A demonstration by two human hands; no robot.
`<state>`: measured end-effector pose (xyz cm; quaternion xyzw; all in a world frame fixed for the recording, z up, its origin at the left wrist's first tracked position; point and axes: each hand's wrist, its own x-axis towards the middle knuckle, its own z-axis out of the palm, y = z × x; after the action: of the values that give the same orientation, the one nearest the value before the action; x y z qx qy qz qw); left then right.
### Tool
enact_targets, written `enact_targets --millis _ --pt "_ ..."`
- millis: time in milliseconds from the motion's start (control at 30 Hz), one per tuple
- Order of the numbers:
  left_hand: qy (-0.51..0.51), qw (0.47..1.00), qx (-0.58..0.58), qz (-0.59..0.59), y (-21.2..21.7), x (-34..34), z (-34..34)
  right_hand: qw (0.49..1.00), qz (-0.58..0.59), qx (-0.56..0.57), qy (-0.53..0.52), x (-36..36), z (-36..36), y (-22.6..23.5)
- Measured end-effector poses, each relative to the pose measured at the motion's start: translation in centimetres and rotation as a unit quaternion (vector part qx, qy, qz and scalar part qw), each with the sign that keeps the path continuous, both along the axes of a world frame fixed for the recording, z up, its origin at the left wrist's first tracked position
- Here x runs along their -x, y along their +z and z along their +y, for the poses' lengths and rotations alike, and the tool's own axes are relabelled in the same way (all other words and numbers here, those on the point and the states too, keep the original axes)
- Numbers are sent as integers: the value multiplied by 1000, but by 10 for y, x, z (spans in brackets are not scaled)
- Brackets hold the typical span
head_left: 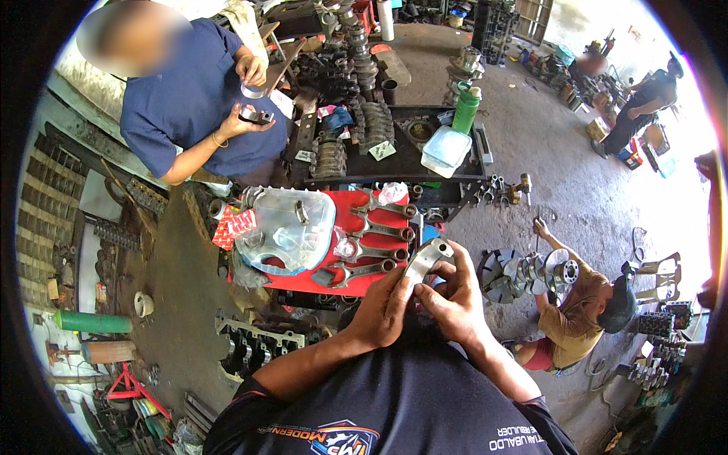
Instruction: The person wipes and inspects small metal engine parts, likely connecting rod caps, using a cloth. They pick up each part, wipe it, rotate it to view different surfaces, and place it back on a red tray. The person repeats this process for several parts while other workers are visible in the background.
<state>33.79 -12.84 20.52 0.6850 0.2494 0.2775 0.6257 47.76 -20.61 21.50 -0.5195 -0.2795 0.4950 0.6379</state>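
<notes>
Close in front of my body, my left hand (385, 307) and my right hand (456, 299) both grip a curved metal bearing cap (431, 256), its inner curve pale and smooth. Fingers and thumbs of both hands press on its lower part and hide some of it. Just beyond, several connecting rods (383, 229) lie side by side on a red-topped table (350, 201). To their left rests a clear plastic container (284, 227) with a bearing shell (302, 213) on it. Red-and-white packets (233, 226) sit at the table's left end.
Across the table at far left, a person in a blue shirt (199, 98) holds metal parts. Behind it stands a dark bench (406, 178) with engine parts, a green bottle (467, 108) and a lidded tub (446, 150). An engine block (254, 345) lies left; a crouching person (580, 322) handles a crankshaft (531, 274) at right.
</notes>
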Motion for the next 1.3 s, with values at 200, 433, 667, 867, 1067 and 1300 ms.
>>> enact_targets --millis 200,433,667,867,1067,1300 --pt "-28 997 37 61 0 2 -2 1000 -4 -5 -12 3 -1 2" --pt "-35 996 72 36 0 -4 -2 1000 -1 -1 -17 0 -4 4" --pt "-30 981 171 -90 -4 -7 -2 1000 11 18 3 -8 -4 4" --pt "-32 993 -106 37 -7 -1 7 997 -73 -23 -14 -8 -2 -11" --pt "8 980 -189 67 -13 -12 12 999 -22 -17 -20 -7 6 -18" --pt "20 998 2 57 -30 -12 11 998 -34 -45 -3 -6 8 -10"
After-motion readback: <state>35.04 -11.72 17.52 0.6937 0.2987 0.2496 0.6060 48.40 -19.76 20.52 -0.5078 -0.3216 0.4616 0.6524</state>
